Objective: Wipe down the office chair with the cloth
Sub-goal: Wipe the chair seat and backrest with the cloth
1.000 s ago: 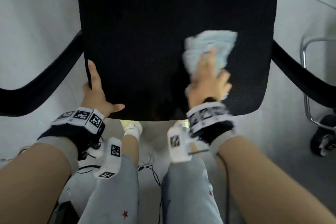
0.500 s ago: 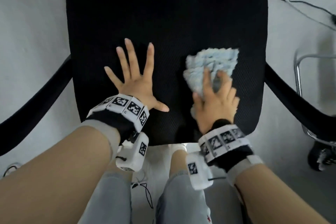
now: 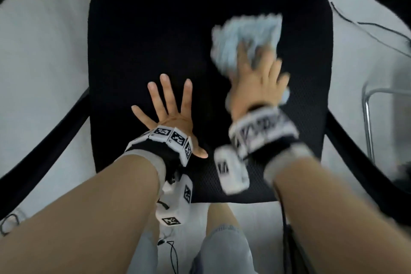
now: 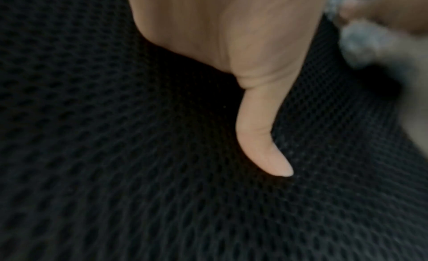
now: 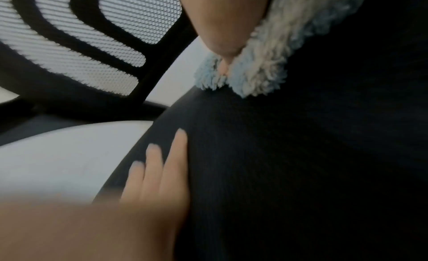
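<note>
The office chair's black mesh seat (image 3: 178,29) fills the middle of the head view. My left hand (image 3: 171,109) lies flat on the seat's front half, fingers spread and straight; its thumb (image 4: 259,136) rests on the mesh. My right hand (image 3: 255,82), blurred by motion, presses a fluffy light blue cloth (image 3: 242,33) onto the right half of the seat, fingers laid over it. In the right wrist view the thumb sinks into the cloth (image 5: 261,70), and my left hand's fingers (image 5: 157,164) show at lower left.
Black armrests run down the left (image 3: 44,140) and right (image 3: 355,151) of the seat. The mesh backrest (image 5: 69,45) stands behind it. A chrome tube frame (image 3: 367,118) and thin cables (image 3: 367,24) are on the pale floor to the right. My legs (image 3: 222,247) are at the front edge.
My left hand left the seat's front-left edge and now lies flat on top. My right hand has pushed the cloth farther toward the back of the seat.
</note>
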A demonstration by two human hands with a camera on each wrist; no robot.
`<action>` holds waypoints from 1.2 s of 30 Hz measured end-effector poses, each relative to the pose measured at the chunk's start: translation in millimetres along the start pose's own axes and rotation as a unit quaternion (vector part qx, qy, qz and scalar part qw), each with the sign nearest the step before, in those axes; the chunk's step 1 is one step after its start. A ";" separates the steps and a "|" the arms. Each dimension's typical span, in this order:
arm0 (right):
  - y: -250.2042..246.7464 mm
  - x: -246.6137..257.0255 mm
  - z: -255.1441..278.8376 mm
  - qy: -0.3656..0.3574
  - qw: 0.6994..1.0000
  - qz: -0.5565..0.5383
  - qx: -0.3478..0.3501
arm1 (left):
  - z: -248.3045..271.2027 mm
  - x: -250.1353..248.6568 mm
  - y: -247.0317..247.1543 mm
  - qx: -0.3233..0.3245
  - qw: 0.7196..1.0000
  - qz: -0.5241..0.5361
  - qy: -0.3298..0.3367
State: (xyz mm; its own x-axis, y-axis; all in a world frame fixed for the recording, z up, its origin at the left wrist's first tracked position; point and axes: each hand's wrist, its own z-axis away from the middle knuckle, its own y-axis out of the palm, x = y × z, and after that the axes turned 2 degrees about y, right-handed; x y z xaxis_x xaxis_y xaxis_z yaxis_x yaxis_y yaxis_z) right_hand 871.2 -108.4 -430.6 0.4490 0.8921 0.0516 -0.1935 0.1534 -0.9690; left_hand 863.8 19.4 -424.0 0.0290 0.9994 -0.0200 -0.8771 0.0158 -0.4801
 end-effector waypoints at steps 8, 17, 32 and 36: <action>-1.1 9.3 -31.2 -0.014 0.998 0.048 0.049 | -4.5 -7.2 -6.7 0.000 1.000 0.002 -0.004; -12.6 -38.1 35.8 -0.028 0.985 0.056 0.158 | -9.2 -14.5 -8.9 -0.046 0.999 0.006 0.018; 0.0 -40.2 62.5 -0.010 0.994 0.004 0.112 | -6.7 -13.1 -2.5 -0.024 1.000 -0.001 0.014; -2.0 -4.1 -28.5 -0.025 0.998 0.039 0.044 | -9.6 -11.6 2.4 -0.032 0.999 0.009 0.008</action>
State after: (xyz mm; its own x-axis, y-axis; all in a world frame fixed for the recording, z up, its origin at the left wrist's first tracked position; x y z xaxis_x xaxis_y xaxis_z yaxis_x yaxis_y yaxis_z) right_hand 894.6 -124.5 -435.7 0.3865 0.9222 -0.0102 -0.3025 0.1163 -0.9460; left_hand 866.0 7.5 -433.3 0.0223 0.9989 -0.0422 -0.8448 -0.0037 -0.5351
